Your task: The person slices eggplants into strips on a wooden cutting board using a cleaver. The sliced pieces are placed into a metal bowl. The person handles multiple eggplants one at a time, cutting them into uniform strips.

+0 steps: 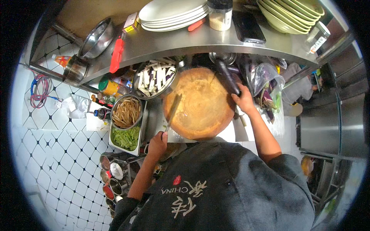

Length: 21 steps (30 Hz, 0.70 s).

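A round wooden chopping block (199, 106) lies before me. My left hand (157, 145) grips the handle of a kitchen knife (175, 111), whose blade rests over the block's left side. At the block's upper right edge, my right hand (245, 99) holds the near end of a long dark eggplant (227, 75). A metal bowl of cut eggplant strips (156, 78) stands beyond the block to the left. Nearer me are a bowl of brownish strips (126, 112) and a metal pan of green vegetable slices (125, 138).
Over the far side runs a steel shelf (179, 40) bearing white plates (173, 13), a jar (220, 17), a phone (249, 29) and green bowls (289, 17). A plastic bag (267, 78) with vegetables lies right. Seasoning containers (111, 179) stand lower left. Another person (297, 82) is at right.
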{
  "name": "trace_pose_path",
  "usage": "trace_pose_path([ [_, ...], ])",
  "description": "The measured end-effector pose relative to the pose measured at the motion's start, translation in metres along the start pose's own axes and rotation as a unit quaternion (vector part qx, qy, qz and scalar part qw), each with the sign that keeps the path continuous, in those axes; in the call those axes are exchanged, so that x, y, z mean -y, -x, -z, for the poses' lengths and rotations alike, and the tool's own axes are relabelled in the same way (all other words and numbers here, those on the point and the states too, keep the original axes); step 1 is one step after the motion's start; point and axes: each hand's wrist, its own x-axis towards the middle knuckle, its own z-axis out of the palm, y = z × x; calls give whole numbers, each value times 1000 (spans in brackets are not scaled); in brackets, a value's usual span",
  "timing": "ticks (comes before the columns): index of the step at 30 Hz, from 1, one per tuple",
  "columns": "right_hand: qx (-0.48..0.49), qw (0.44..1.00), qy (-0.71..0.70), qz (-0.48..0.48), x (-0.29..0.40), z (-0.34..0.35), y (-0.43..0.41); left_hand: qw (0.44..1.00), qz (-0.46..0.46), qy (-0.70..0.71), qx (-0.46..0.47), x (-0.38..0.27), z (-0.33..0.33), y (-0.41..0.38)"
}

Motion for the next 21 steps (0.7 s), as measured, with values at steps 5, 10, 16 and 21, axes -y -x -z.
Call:
trace_pose_path([
  [5,98,994,-45,-22,52,-38,15,1000,-12,3,8,-11,13,2],
  [10,1,999,35,30,51,-38,57,999,-22,31,34,-37,28,11],
  [16,-39,999,-1,-20,46,-36,79,986,-16,44,163,-102,30,6],
  [21,-118,992,-36,-21,38,-45,76,979,-37,16,200,-136,18,-9],
])
